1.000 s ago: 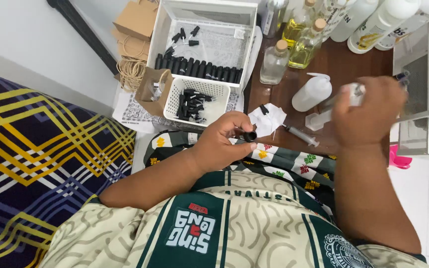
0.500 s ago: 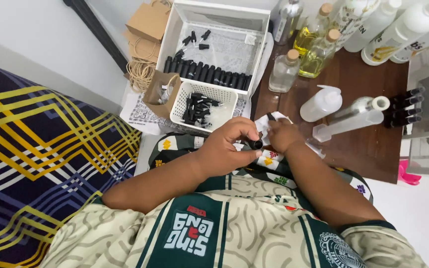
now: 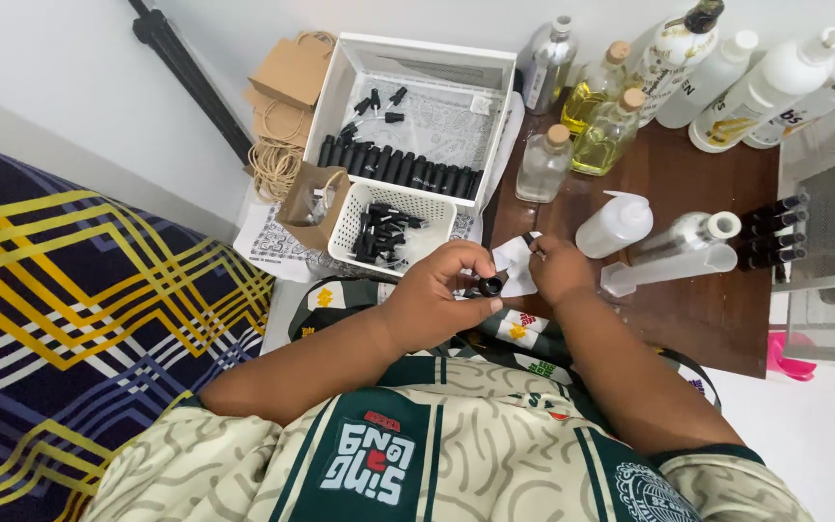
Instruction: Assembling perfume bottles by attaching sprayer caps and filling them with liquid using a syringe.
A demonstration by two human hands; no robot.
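Note:
My left hand (image 3: 442,290) grips a small black bottle (image 3: 490,286) over my lap, its open mouth facing up. My right hand (image 3: 558,269) is just to its right, at the front edge of the brown table (image 3: 698,309), pinching a small dark piece (image 3: 532,241) above a white sheet of paper (image 3: 514,266). The two hands nearly touch. A clear measuring cylinder (image 3: 674,268) lies on its side on the table to the right of my right hand.
A white squeeze bottle (image 3: 614,224) and glass bottles of yellow liquid (image 3: 609,132) stand on the table. A white basket (image 3: 393,230) of black caps and a white bin (image 3: 417,116) with black bottles sit to the left. Black bottles (image 3: 773,232) lie at right.
My right hand came down from the raised cylinder, which now lies on the table, and moved in beside my left hand. My left hand stayed put with the bottle.

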